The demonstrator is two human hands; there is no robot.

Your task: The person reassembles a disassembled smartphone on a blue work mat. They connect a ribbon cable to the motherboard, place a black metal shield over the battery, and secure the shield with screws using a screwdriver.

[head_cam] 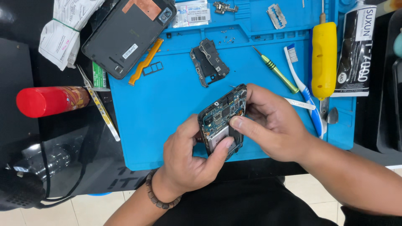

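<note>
Two hands work one opened phone (222, 121) over the near edge of the blue repair mat (167, 109); everything below is placed against that mat, left to right.

Off the mat's left edge: a red spray can (50, 100) lying on its side, a heat tool (21, 188) with its black cable lower down, folded papers (63, 29) at the top; a slim metal pry strip (100, 106) lies across the mat's left border.

Overlapping the mat's top left corner: the detached back cover (125, 33), inside up; so the back is already off. Just below it on the mat, an orange flex strip (146, 60) and a small tray frame (153, 68); near mid-mat, a removed black shield plate (209, 62) with loose screws (229, 40) above it; judged well into teardown, board still seated in the phone.

Left hand (188, 159): fingers curled shut around the phone's lower end, thumb pressed on the battery area. Right hand (272, 125): fingers closed on the phone's upper right edge, thumb tip on the board; what it pinches there, cannot tell.

Mat's right side: green screwdriver (276, 71), toothbrush (301, 83), razor blade (276, 16), yellow-handled tool (323, 58); off the right edge, a black glue tube (356, 50).
</note>
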